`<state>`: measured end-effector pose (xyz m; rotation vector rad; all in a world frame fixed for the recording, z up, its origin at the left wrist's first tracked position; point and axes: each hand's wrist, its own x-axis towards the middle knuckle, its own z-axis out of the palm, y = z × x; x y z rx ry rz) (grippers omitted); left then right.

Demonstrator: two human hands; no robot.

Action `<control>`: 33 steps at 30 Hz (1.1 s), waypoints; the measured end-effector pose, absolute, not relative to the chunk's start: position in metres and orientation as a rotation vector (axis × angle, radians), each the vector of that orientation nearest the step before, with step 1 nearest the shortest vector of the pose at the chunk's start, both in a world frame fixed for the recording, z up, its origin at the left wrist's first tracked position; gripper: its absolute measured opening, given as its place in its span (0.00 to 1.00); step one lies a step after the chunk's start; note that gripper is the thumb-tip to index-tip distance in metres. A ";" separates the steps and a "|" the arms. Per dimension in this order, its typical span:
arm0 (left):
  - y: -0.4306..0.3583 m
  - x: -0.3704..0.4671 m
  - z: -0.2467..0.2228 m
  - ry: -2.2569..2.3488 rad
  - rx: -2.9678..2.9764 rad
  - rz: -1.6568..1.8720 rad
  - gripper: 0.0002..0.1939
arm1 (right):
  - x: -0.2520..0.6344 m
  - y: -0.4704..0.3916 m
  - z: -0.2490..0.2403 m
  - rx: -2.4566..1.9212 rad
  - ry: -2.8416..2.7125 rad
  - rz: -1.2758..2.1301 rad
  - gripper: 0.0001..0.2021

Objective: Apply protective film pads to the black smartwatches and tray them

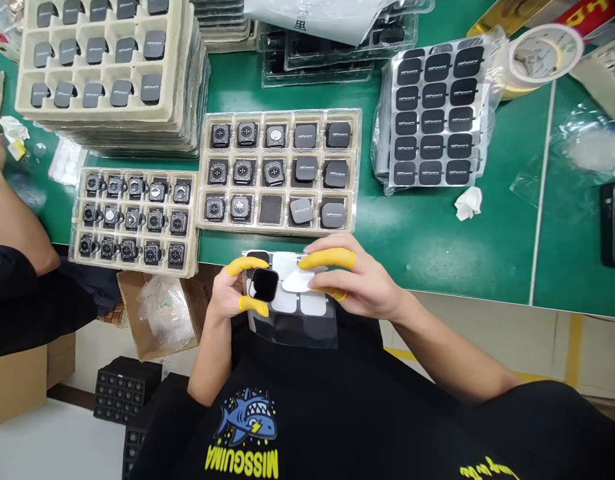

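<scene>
My left fingers (243,265) grip a dark-faced watch (264,285) by its sides, at the near edge of the worktop (417,257). My right fingers (332,258) pinch a white piece (297,280) just beside it, above a sheet of white patches (313,305).

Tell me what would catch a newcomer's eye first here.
Probably the yellow finger covers at the centre, where the left hand holds a dark, square-faced watch and the right hand a white piece. Next, perhaps, the tall stack of trays at upper left, and the blue shark print on the black shirt below.
</scene>
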<state>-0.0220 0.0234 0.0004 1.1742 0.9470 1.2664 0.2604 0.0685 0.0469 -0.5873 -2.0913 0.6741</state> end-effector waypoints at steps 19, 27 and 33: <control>0.038 -0.007 -0.001 0.862 1.552 1.189 0.44 | 0.233 0.108 0.121 -0.906 -2.122 1.432 0.07; 0.037 -0.007 -0.003 0.843 1.536 1.213 0.43 | 0.229 0.107 0.121 -0.945 -2.178 1.475 0.08; 0.038 -0.008 -0.005 0.892 1.558 1.178 0.43 | 0.230 0.107 0.118 -0.956 -2.188 1.460 0.07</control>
